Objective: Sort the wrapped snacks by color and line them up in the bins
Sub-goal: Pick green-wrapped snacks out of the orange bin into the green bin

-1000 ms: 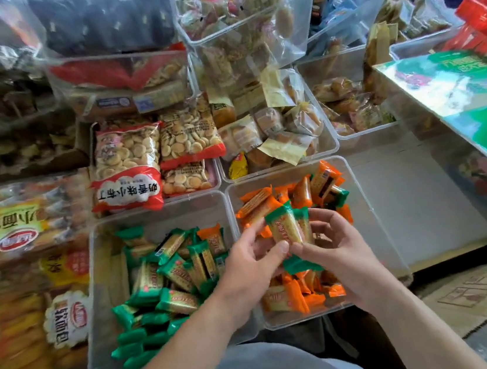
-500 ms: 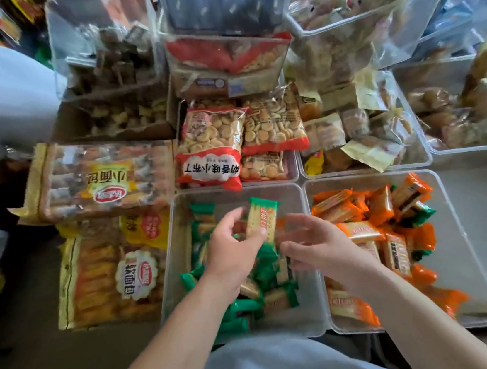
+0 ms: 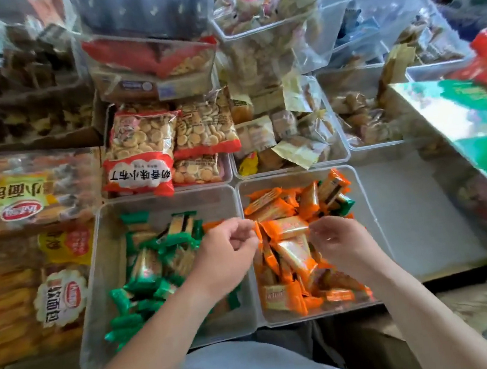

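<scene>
Two hands apart at the bins' divide, either side in reach imo: left hand [image 3: 228, 249] curled by an orange snack [image 3: 287, 228], can't tell if pinching; right hand [image 3: 342, 241] loose, empty, over orange bin [image 3: 296, 175]. The left bin [image 3: 112, 246] holds heaped green snacks [image 3: 145, 273]; green stray [image 3: 344, 204] in orange bin prob next.

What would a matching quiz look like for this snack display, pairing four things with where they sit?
Things:
1. green snack pile
2. orange snack pile
3. red biscuit bag
4. bread pack

Places:
A. in the right bin
B. left of the left bin
C. in the left bin
D. behind the left bin

Pairs: 1-C, 2-A, 3-D, 4-B.
</scene>
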A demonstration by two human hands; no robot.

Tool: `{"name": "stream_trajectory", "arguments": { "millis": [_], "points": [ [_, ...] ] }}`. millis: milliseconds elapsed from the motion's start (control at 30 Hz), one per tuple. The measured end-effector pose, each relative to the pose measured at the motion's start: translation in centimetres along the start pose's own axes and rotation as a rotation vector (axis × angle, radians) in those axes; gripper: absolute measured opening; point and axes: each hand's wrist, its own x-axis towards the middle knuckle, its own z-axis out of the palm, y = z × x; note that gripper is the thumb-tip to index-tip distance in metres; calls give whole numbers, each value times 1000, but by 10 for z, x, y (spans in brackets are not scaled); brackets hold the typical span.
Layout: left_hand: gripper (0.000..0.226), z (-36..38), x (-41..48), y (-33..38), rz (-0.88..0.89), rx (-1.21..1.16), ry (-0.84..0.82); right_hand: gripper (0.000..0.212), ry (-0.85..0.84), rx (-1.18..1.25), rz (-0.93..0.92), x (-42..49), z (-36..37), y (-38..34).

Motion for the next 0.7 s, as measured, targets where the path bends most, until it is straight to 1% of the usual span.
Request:
{"name": "stream_trajectory", "arguments": {
  "millis": [100,167,233,300,333,400,467,533,567,633,700],
  "points": [
    [23,52,2,17,60,85,-164,19,58,-140,77,-1,-37,48],
    [36,85,6,18,165,304,-259,26,41,-241,66,-2,-52,70],
    [46,109,16,15,298,583,-318,31,-50,-316,40,4,-58,82],
    [50,122,22,12,313,755,-394,33,-171,-331,40,9,-58,88],
    [52,125,24,10,296,794,-411,35,-214,-316,42,11,-55,91],
    [51,126,28,6,290,796,-386,39,-280,-295,42,20,-48,94],
    [47,120,30,2,265,723,-347,42,-341,-295,53,29,-39,94],
    [46,113,31,-3,244,676,-353,40,-399,-295,77,33,-29,97],
    [45,110,31,-5,250,673,-372,39,-412,-296,91,35,-25,98],
    [39,107,33,-6,270,682,-402,28,-426,-275,105,37,-25,99],
    [29,111,36,-3,330,682,-388,19,-491,-271,93,36,-29,99]
  ]
}}
